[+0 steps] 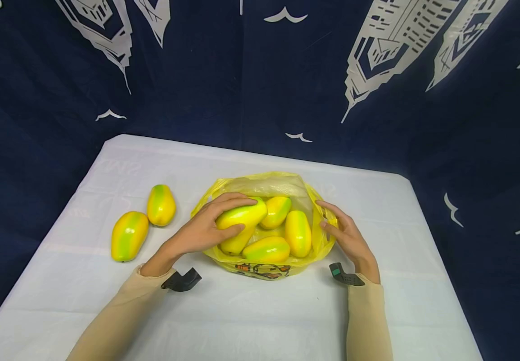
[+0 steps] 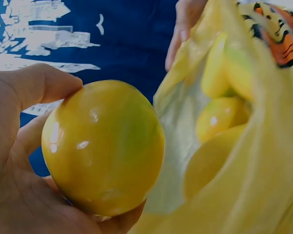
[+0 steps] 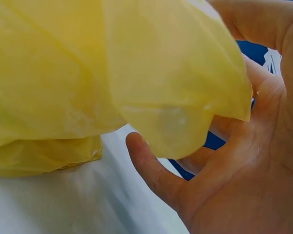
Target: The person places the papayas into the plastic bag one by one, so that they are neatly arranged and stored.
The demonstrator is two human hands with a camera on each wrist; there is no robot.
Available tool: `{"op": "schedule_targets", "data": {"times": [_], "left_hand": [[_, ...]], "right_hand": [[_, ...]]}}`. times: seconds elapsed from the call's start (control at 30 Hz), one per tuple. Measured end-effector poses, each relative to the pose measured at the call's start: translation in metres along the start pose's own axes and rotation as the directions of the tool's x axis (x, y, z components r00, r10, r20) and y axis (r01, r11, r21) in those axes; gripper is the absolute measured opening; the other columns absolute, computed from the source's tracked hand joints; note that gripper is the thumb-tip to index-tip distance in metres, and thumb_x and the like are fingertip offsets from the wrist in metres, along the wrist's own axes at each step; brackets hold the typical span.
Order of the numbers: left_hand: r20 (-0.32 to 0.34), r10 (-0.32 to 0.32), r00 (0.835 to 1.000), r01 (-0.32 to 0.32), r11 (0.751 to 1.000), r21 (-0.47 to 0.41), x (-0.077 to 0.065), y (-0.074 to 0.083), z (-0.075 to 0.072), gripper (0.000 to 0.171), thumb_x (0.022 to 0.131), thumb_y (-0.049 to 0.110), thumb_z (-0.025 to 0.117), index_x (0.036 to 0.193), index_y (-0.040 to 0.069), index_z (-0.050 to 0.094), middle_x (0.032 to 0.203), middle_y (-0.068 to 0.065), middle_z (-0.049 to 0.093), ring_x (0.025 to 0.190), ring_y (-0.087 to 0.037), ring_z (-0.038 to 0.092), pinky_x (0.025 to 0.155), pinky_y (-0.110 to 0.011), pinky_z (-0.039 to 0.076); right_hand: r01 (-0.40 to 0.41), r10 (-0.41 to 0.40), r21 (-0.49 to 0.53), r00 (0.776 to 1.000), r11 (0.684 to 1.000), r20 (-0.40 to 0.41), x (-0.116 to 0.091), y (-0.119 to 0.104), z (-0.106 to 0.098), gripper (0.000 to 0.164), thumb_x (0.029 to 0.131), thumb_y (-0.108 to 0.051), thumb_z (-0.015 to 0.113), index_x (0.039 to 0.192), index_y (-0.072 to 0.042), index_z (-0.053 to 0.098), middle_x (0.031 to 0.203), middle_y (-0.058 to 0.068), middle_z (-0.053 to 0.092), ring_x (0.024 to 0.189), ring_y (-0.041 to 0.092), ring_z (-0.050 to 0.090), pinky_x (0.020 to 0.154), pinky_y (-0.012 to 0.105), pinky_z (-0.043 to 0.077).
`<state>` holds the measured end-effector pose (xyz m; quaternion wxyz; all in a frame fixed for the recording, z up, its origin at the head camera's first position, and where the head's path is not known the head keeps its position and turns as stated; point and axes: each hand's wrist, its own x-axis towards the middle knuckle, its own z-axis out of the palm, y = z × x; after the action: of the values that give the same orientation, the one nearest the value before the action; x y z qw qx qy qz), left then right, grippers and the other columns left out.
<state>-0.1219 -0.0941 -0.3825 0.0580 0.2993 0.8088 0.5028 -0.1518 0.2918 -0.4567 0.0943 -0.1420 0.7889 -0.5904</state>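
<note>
Left hand reaches in from 7 o'clock, fingers curled around a glossy yellow-green mango. Right hand, fingers nearly straight, touches the thin yellow plastic bag at 3 o'clock.

Glossy yellow-green plastic mangoes fill a translucent yellow plastic bag bearing what seems an orange-black print, on a white tablecloth before a navy backdrop with white skyscrapers.

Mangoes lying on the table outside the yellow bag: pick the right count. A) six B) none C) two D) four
C: two mangoes lie on the white table to the left of the yellow plastic bag, while the left hand holds another mango over the bag's opening.
</note>
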Motion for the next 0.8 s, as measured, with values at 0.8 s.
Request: {"op": "schedule_targets", "data": {"times": [0.8], "left_hand": [[0.025, -0.101, 0.995, 0.098, 0.989, 0.111, 0.029, -0.009, 0.061, 0.05, 0.093, 0.022, 0.069, 0.142, 0.023, 0.057, 0.15, -0.008, 0.045, 0.138, -0.027, 0.039, 0.111, -0.051, 0.039]], "right_hand": [[0.013, -0.013, 0.017, 1.0, 1.0, 0.015, 0.0, 0.0, 0.0, 0.052, 0.1, -0.009, 0.058, 0.15, -0.01, 0.044, 0.163, 0.008, 0.029, 0.152, 0.024, 0.018, 0.123, 0.053, 0.015]]}}
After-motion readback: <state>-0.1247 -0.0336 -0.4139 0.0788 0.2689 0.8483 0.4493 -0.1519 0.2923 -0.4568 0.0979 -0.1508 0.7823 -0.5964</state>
